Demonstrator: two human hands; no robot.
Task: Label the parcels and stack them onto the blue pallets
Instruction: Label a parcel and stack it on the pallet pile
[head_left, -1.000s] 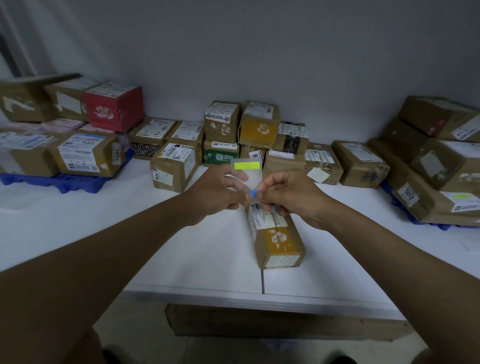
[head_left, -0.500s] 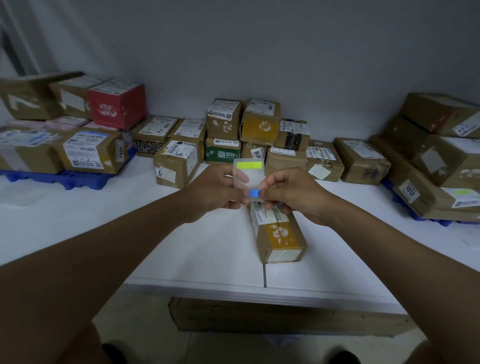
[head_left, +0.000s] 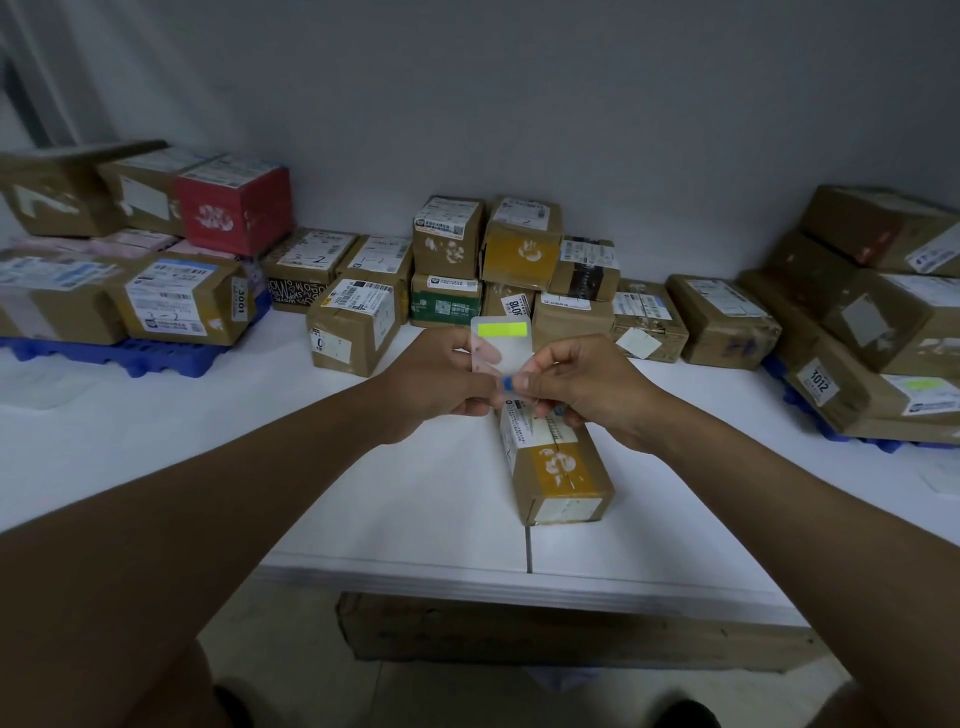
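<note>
My left hand (head_left: 441, 379) holds a translucent label sheet (head_left: 501, 345) upright by its left edge; a lime-green label (head_left: 502, 329) sits near its top. My right hand (head_left: 582, 387) pinches a small blue label (head_left: 507, 383) at the sheet's lower edge with thumb and forefinger. Both hands hover over the far end of a long brown parcel (head_left: 558, 470) with a yellow panel, lying on the white table (head_left: 415, 493). Blue pallets lie at the left (head_left: 130, 356) and the right (head_left: 810, 415), each carrying stacked parcels.
Several loose parcels crowd the back of the table against the wall, among them a green box (head_left: 444, 304) and a brown box (head_left: 353, 327) just left of my hands. A red box (head_left: 234, 208) tops the left stack. A cardboard box (head_left: 545, 629) lies under the table.
The blue label has lifted slightly at the sheet's lower edge between my right fingers. Both hands stay in about the same place above the parcel.
</note>
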